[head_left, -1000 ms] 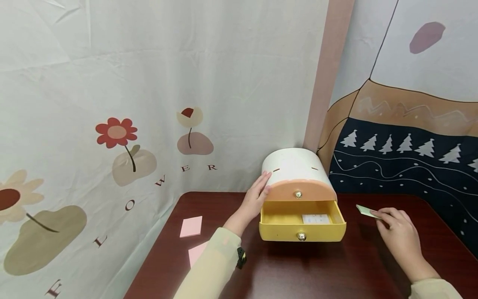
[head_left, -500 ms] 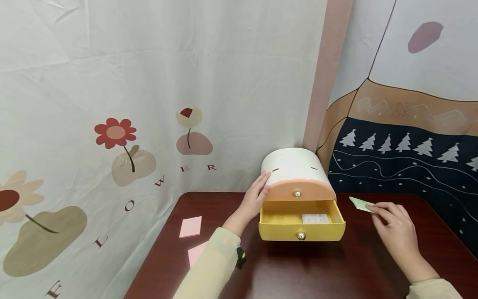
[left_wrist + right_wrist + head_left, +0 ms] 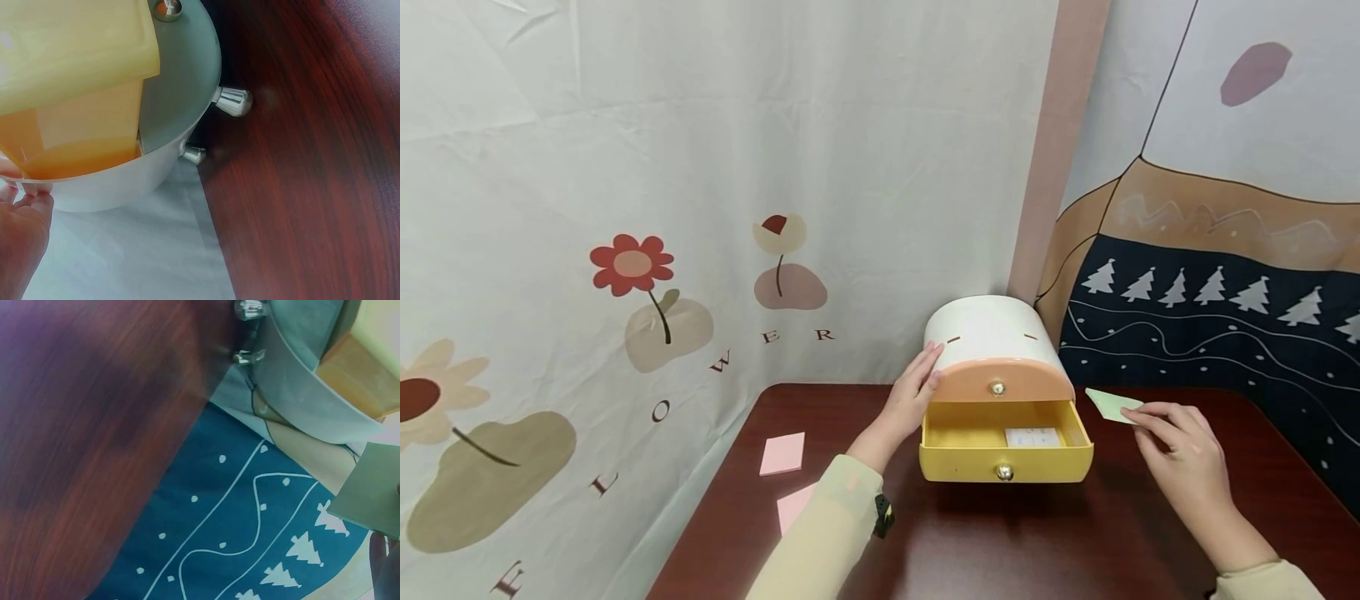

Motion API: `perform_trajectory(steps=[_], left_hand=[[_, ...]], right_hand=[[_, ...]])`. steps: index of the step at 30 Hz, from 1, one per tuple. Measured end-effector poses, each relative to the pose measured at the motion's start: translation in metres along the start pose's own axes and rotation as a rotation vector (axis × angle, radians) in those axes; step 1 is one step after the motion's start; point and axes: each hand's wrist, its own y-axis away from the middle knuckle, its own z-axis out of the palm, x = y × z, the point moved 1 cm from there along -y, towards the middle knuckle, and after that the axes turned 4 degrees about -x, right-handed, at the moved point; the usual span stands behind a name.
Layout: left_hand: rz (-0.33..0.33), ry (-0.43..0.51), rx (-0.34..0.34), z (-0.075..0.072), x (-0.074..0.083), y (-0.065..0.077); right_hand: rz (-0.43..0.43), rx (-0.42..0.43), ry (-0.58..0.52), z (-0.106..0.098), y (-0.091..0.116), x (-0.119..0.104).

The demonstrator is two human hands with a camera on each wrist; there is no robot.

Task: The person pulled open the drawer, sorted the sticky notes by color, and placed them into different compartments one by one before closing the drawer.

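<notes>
A small domed drawer box (image 3: 988, 325), white on top, stands on the table with its lower yellow drawer (image 3: 1037, 465) pulled out. A white pad with faint print (image 3: 1032, 437) lies in that drawer. My left hand (image 3: 904, 407) rests against the box's left side, fingers extended along it. In the left wrist view the fingertips (image 3: 39, 199) touch the box's edge. To the right of the box, my right hand (image 3: 1187, 454) pinches a pale green sticky-note pad (image 3: 1105, 403) between thumb and fingers, held above the table. The right wrist view shows the same green pad (image 3: 369, 487) near the box.
Two pink sticky-note pads (image 3: 782, 454) lie on the left of the dark red-brown table (image 3: 985, 550); the left sleeve (image 3: 827, 533) partly covers the nearer one. The upper orange drawer (image 3: 970, 383) is closed. Printed curtains (image 3: 865, 167) hang behind the table.
My right hand has moved left toward the box with the green sticky-note pad, turning the pad's face more into view. The left hand and the drawer box have stayed put.
</notes>
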Motion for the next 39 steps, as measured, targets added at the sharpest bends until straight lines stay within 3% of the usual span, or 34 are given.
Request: perform_trajectory(steps=[9,18,22,39], left_hand=[[0.012,0.006,0.004,0.0,0.0,-0.001],[0.02,-0.008,0.018,0.0,-0.001,0.0],[0.048,-0.022,0.038,0.0,-0.001,0.0],[0.031,-0.012,0.023,0.001,0.001,0.001]], right_hand=[[-0.02,-0.038,-0.006,-0.003,-0.002,-0.007],[-0.116,0.074,-0.081,0.003,-0.006,-0.021],[-0.16,0.07,-0.112,0.005,-0.008,-0.03],[-0.263,0.043,-0.22,0.023,-0.006,-0.052]])
